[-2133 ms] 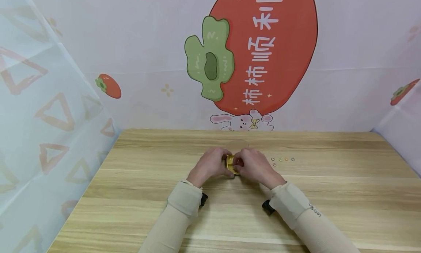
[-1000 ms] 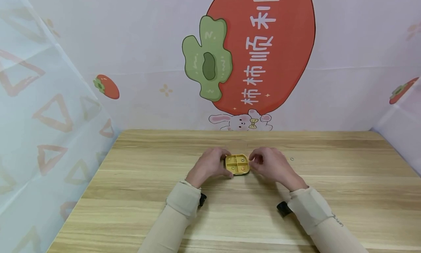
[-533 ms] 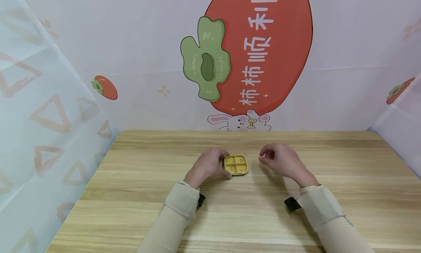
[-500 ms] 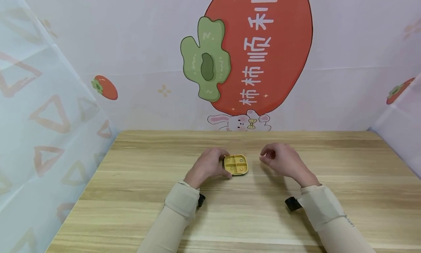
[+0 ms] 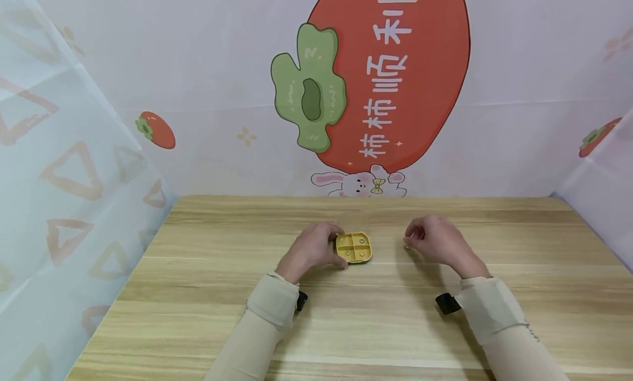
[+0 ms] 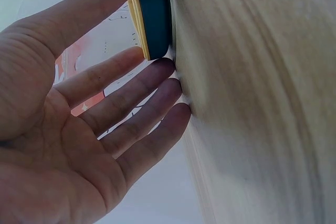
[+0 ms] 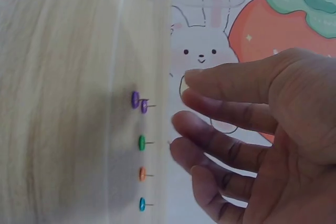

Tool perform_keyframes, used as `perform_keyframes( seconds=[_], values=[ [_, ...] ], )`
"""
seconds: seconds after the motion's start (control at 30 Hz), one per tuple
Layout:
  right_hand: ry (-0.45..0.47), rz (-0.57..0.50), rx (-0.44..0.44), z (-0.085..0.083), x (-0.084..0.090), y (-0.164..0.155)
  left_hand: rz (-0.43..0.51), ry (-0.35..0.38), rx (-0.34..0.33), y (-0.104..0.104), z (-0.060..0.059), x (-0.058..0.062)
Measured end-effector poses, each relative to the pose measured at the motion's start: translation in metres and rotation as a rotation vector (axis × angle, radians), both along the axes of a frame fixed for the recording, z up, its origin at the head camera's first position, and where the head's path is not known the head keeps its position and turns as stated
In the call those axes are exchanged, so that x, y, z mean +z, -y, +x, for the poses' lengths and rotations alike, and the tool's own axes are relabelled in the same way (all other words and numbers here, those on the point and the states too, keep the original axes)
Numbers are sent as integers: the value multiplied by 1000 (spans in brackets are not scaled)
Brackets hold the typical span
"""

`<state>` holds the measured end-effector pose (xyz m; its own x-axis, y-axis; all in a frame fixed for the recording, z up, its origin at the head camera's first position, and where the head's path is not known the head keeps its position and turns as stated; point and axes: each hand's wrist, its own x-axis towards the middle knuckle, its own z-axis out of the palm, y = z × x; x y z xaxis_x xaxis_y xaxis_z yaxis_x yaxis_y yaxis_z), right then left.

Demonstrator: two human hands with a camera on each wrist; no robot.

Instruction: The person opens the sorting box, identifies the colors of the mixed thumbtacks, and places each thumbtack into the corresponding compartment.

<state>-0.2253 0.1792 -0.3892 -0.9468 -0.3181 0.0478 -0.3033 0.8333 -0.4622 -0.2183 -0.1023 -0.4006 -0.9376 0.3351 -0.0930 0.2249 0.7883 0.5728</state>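
Observation:
A small yellow box (image 5: 353,248) with a teal outside (image 6: 155,19) stands on the table, divided into four compartments. Small tacks lie in at least three of these. My left hand (image 5: 311,249) holds the box from its left side, thumb and index finger at opposite edges. In the right wrist view, coloured thumbtacks stand pin up in a row: two purple (image 7: 135,99), one green (image 7: 142,142), one orange (image 7: 142,174) and one blue (image 7: 142,204). Over them hovers my right hand (image 5: 437,242), fingers loosely bent, thumb close to the index finger, nothing visible between them.
Behind the box a clear lid (image 5: 353,220) is faintly visible. The wooden table (image 5: 346,326) ends at a printed cloth backdrop (image 5: 222,95), with cloth on the left and right too.
My right hand has withdrawn from over the box and moved right to the thumbtacks, uncovering the compartments. My left hand has stayed at the box.

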Motion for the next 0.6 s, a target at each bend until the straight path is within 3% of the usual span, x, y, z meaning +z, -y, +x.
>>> perform_keyframes(
  seconds=[0.6],
  values=[
    [59,93,-27,0,-7,1,-1,4,3,0,1,2]
  ],
)
